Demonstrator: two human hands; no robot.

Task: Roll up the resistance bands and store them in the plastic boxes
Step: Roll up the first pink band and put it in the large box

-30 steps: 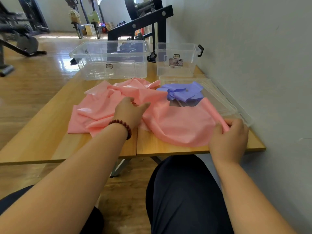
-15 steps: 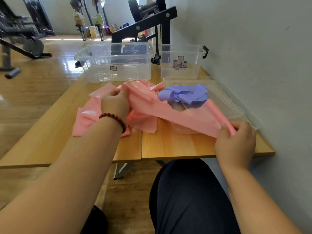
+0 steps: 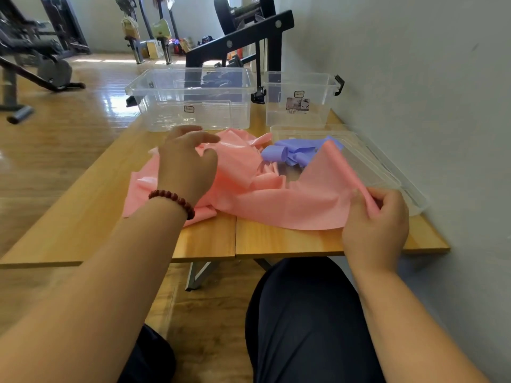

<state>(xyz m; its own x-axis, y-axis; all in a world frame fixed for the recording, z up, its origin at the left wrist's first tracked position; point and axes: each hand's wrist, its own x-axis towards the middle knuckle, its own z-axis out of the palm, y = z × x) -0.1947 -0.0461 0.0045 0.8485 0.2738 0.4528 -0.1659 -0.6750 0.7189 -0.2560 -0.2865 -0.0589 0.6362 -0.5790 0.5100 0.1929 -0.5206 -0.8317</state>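
The left hand has let go of the pink band it was lifting half a second ago; its fingers now spread loose just above the crumpled folds. The right hand still pinches the band's near right edge. The band has slumped onto the middle of the table, touching the purple band. The large clear box and small clear box stand at the far edge.
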